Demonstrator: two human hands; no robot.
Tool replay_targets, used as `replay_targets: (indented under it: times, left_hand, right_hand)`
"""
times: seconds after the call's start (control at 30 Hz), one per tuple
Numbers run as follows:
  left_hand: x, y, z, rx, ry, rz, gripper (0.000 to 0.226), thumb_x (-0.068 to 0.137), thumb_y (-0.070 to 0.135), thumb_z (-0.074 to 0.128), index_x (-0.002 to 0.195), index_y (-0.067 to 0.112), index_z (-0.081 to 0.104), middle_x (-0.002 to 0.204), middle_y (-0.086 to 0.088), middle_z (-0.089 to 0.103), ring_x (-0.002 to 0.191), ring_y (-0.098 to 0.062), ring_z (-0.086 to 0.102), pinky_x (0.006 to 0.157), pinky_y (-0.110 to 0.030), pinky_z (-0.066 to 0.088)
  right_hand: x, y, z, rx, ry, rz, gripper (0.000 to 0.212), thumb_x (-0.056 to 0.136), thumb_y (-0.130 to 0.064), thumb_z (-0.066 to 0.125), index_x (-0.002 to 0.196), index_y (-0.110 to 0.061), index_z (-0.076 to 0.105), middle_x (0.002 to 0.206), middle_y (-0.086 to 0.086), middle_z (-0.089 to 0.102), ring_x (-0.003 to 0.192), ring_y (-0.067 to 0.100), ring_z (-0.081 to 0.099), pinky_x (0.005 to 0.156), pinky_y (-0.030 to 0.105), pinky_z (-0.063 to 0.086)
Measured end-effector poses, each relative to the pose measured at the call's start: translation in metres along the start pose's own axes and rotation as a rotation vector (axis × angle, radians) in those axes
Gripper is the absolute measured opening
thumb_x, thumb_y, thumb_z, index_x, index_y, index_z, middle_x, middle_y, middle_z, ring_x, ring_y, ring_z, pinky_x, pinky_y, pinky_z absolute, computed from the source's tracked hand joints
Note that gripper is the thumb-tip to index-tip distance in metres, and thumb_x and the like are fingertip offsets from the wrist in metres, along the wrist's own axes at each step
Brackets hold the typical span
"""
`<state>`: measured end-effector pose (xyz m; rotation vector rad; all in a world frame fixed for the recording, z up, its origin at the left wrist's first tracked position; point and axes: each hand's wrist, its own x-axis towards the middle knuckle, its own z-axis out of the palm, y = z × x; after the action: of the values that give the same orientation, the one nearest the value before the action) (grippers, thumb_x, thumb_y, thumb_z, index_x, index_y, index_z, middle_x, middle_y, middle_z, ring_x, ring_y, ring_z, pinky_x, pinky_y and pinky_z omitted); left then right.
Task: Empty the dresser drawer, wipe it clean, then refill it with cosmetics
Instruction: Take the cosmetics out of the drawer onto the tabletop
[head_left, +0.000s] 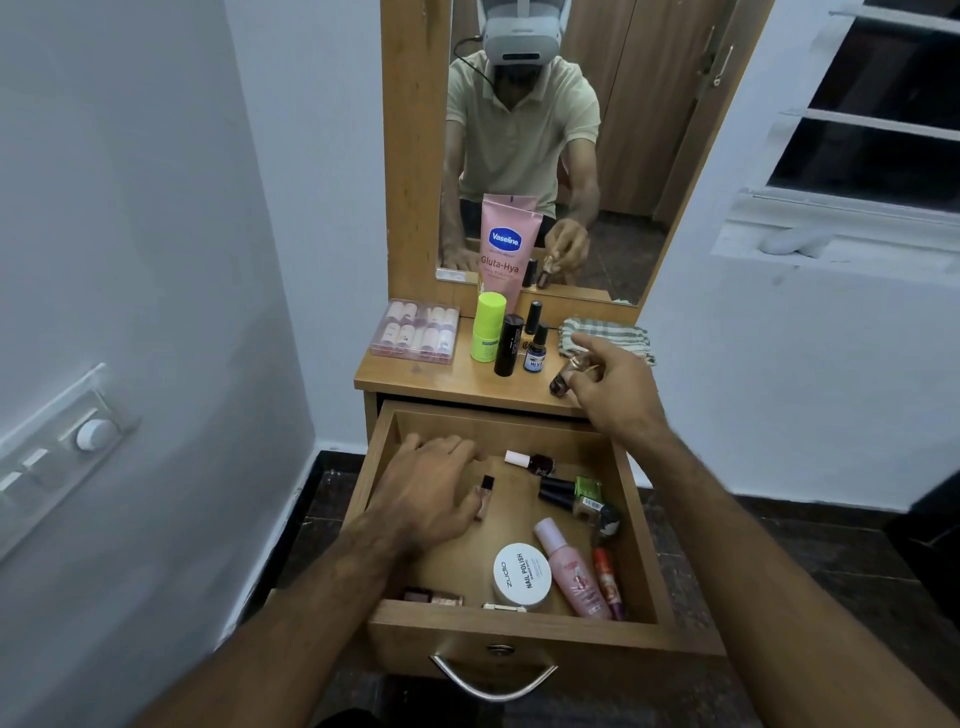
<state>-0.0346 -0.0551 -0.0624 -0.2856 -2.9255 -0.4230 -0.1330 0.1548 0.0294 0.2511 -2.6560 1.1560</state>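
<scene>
The wooden drawer (524, 631) stands pulled out below the dresser top (415, 371). Inside lie a white nail polish remover tub (522, 574), a pink spray bottle (569, 574), a red tube (608, 582), a dark red nail polish (532, 461) and a few dark bottles (574, 496). My left hand (428, 493) lies palm down in the drawer, its thumb touching a small beige bottle with a black cap (484, 496). My right hand (615, 387) holds a small brown nail polish bottle (563, 379) tilted just above the dresser top's right front.
On the dresser top stand a pink Vaseline tube (504, 254), a green stick (488, 327), a black tube (508, 345), two small dark bottles, a clear box of nail items (415, 332) and a striped cloth (608, 338). A mirror rises behind. White walls flank both sides.
</scene>
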Motion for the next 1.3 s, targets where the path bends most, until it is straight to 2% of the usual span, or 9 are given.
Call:
replay_targets:
  times: [0.33,0.47,0.53,0.63,0.67,0.77,0.87,1.0,1.3]
  left_hand:
    - [0.001,-0.001,0.001,0.004,-0.022,-0.011,0.046,0.091,0.046,0.052,0.134,0.032,0.048,0.135,0.012,0.056,0.122,-0.008,0.051,0.11,-0.036,0.029]
    - [0.001,-0.001,0.003,0.003,-0.022,-0.017,0.045,0.091,0.046,0.052,0.133,0.032,0.049,0.134,0.012,0.057,0.121,-0.008,0.052,0.11,-0.036,0.028]
    - [0.001,-0.002,0.003,0.013,-0.015,-0.013,0.044,0.09,0.046,0.052,0.131,0.031,0.049,0.132,0.011,0.058,0.12,-0.009,0.053,0.109,-0.036,0.03]
    - [0.001,-0.002,0.004,0.019,-0.017,-0.008,0.044,0.09,0.047,0.051,0.131,0.03,0.049,0.13,0.01,0.059,0.118,-0.01,0.054,0.108,-0.037,0.032]
    - [0.001,-0.002,0.004,0.023,-0.016,-0.007,0.045,0.09,0.047,0.051,0.131,0.03,0.049,0.13,0.01,0.059,0.118,-0.01,0.054,0.108,-0.038,0.032]
    - [0.001,-0.002,0.005,0.022,-0.02,-0.013,0.045,0.09,0.046,0.05,0.132,0.029,0.049,0.131,0.009,0.058,0.119,-0.01,0.053,0.109,-0.038,0.032]
    - [0.001,-0.003,0.006,0.014,-0.014,-0.015,0.044,0.09,0.046,0.051,0.13,0.03,0.05,0.129,0.01,0.059,0.118,-0.01,0.054,0.109,-0.038,0.032]
    - [0.001,-0.004,0.007,0.006,-0.01,-0.018,0.043,0.089,0.047,0.051,0.129,0.031,0.05,0.128,0.01,0.059,0.116,-0.009,0.054,0.108,-0.038,0.032]
    - [0.0,-0.005,0.006,-0.003,-0.001,-0.013,0.041,0.09,0.045,0.051,0.128,0.03,0.051,0.126,0.011,0.06,0.116,-0.009,0.055,0.106,-0.037,0.034]
  right_hand:
    - [0.011,-0.009,0.018,-0.074,0.045,0.017,0.038,0.093,-0.023,0.071,0.129,-0.024,0.059,0.116,-0.004,0.068,0.099,0.013,0.063,0.09,0.039,0.057]
    - [0.009,0.002,0.02,0.125,0.026,0.085,0.039,0.095,-0.018,0.065,0.132,-0.03,0.058,0.108,-0.002,0.073,0.081,0.011,0.069,0.076,0.038,0.061]
    - [0.008,0.004,0.016,0.183,0.042,0.095,0.042,0.099,-0.018,0.056,0.138,-0.033,0.057,0.101,0.001,0.073,0.075,0.01,0.068,0.068,0.027,0.058]
    - [0.011,0.004,0.008,-0.004,0.01,0.042,0.049,0.098,-0.021,0.058,0.146,-0.028,0.052,0.125,0.006,0.068,0.1,0.017,0.066,0.084,0.028,0.054]
    - [0.013,0.003,0.005,-0.078,-0.002,0.049,0.051,0.095,-0.023,0.063,0.145,-0.026,0.053,0.121,0.005,0.069,0.101,0.018,0.064,0.087,0.031,0.053]
    - [0.021,-0.001,-0.001,-0.178,-0.054,0.12,0.036,0.087,-0.029,0.075,0.117,-0.024,0.057,0.094,-0.004,0.065,0.085,0.014,0.058,0.074,0.031,0.049]
    - [0.032,-0.008,-0.001,-0.22,-0.074,0.083,0.018,0.084,-0.022,0.077,0.097,-0.022,0.065,0.098,-0.001,0.071,0.087,0.016,0.061,0.073,0.033,0.051]
    - [0.038,-0.016,0.004,-0.249,-0.077,0.072,0.044,0.085,-0.019,0.078,0.125,-0.02,0.06,0.105,-0.004,0.065,0.094,0.018,0.06,0.077,0.033,0.05]
    - [0.035,-0.013,0.028,-0.239,0.024,0.105,0.049,0.086,-0.03,0.077,0.13,-0.019,0.059,0.103,-0.002,0.072,0.096,0.019,0.065,0.082,0.038,0.057]
